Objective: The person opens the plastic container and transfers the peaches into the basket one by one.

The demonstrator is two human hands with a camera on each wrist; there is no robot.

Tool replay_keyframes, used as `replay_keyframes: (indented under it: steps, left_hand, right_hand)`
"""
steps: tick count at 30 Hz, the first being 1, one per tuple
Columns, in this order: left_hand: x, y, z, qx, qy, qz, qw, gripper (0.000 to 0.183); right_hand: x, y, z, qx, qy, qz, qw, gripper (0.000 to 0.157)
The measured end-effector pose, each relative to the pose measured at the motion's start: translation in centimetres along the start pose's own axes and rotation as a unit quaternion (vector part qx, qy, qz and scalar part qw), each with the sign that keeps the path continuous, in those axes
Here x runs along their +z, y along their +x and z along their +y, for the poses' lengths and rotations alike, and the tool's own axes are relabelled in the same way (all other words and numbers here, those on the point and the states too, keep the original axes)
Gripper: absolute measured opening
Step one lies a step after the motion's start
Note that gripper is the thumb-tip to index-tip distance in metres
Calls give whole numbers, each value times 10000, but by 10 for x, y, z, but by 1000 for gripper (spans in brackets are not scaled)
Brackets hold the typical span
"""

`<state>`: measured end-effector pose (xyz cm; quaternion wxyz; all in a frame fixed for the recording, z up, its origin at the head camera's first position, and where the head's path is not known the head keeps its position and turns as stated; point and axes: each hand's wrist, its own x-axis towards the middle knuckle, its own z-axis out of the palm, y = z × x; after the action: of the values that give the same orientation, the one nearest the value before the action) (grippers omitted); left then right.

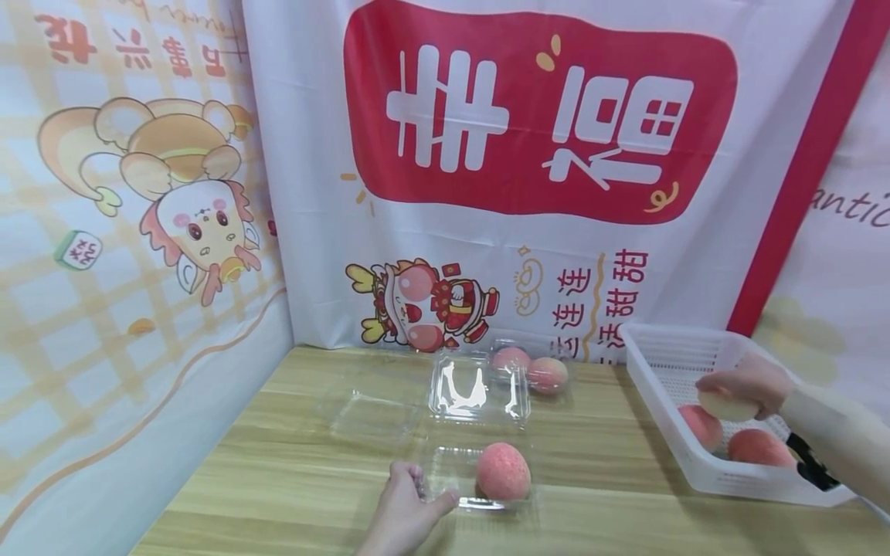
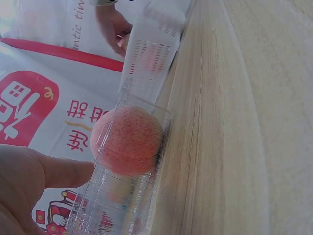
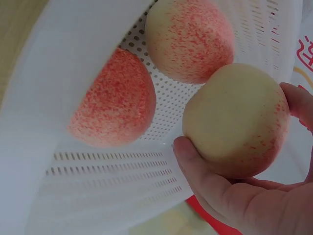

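Observation:
In the head view my left hand (image 1: 409, 510) holds a clear plastic clamshell box (image 1: 452, 467) at its near left corner. The left wrist view shows the thumb (image 2: 68, 172) against the rim; the other fingers are mostly hidden. One pink peach (image 1: 504, 472) sits in the right part of that box. Over the white basket (image 1: 684, 448), my right hand (image 1: 754, 384) grips a pale yellow peach with a reddish side (image 3: 237, 120), thumb and fingers around it. Two more peaches, one red (image 3: 117, 100) and one pale with red speckles (image 3: 190, 39), lie on the basket's perforated bottom.
The open lid (image 1: 518, 398) of the box stands behind it. Another clear container with two peaches (image 1: 548, 375) is at the back of the wooden table (image 1: 278, 463). More clear plastic (image 1: 371, 413) lies to the left. Printed cloths (image 1: 306, 232) hang behind and beside the table.

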<state>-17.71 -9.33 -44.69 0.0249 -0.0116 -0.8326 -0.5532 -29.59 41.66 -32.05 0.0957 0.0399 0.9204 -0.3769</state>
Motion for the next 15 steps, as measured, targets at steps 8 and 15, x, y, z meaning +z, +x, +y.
replay_keyframes:
  steps: [8,15]
  left_hand:
    - [1,1,0,-26,-1,34,10000,61]
    - [1,0,-1,-31,13,39,10000,62]
  right_hand:
    - [1,4,10,116,202,-70,9997,61]
    - [-1,13,22,-199,-289,564,9978,83]
